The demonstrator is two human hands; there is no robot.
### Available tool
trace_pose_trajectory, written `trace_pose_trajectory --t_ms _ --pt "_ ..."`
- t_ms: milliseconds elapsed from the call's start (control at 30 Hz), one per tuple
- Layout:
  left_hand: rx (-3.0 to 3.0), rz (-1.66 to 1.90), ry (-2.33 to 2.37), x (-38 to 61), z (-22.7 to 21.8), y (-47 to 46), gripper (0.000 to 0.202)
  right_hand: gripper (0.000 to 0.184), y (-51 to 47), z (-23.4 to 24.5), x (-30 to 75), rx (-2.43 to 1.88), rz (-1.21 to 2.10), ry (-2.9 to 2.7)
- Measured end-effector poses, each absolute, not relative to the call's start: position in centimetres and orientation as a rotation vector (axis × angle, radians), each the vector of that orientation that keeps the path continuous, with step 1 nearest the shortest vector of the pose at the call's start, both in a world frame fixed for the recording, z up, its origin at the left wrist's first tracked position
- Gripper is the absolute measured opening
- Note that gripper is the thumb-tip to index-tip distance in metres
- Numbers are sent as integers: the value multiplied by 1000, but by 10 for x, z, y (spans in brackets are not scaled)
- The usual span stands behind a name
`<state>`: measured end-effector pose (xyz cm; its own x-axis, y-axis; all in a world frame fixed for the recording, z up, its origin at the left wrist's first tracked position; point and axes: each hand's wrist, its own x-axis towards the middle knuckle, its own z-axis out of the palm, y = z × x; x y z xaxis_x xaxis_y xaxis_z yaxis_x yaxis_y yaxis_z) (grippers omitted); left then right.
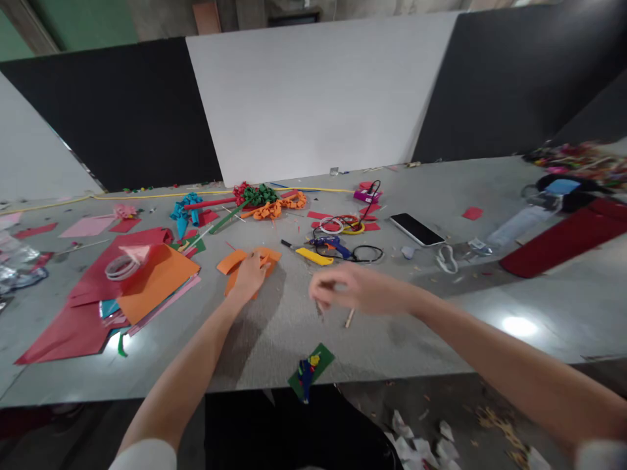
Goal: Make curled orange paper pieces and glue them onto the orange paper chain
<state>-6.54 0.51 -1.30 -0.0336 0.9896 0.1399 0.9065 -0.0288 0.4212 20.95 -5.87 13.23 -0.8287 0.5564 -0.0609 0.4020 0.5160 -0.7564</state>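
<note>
My left hand (251, 274) rests on pieces of orange paper (229, 262) on the table, its fingers closed on a bit of the paper. To the right, my right hand (343, 287) hovers above the tabletop, blurred by motion. Its fingers are curled together, and a thin smear shows beneath the fingertips; I cannot make out what it is. A short wooden stick (349, 318) lies just below that hand. Beyond the hands are a yellow utility knife (314, 256) and a blue glue gun (336, 245) with a black cord.
Stacked coloured paper (157, 284) with a roll of clear tape (122, 267) lies left. Paper flowers (260, 194) sit at the back. A phone (416, 229) and a red cylindrical case (563, 238) are right. Near the front edge is a green card (323, 360) with small coloured pieces.
</note>
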Motion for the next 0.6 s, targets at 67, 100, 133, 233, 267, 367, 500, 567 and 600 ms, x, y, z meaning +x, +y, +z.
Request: trace_pose_trajectory --t_ms 67,100,133,233,267,367,500,567,600 --pt "2076 602 2019 -65 -13 3 20 24 0 123 170 -825 1032 -2541" --pt "2071 578 2042 -64 -13 2 19 21 30 118 150 -878 931 -2501" --pt "2076 565 2055 -63 -12 1 20 19 58 113 131 -950 848 -2460" --pt "2076 540 2120 -60 -12 0 23 15 129 98 81 -1352 677 -2309" --pt "2102 555 2108 -59 -12 0 24 14 148 93 69 -1415 656 -2276" --pt "2111 579 2118 -59 -14 0 24 19 186 80 46 -1525 612 -2201" --pt "2090 575 2142 -59 -18 4 21 43 213 63 28 -1660 557 -2113" --pt "2094 587 2132 -59 -21 6 19 50 221 54 21 -1703 562 -2104" --pt "2092 594 2126 -59 -22 8 18 51 223 50 19 -1705 573 -2115"
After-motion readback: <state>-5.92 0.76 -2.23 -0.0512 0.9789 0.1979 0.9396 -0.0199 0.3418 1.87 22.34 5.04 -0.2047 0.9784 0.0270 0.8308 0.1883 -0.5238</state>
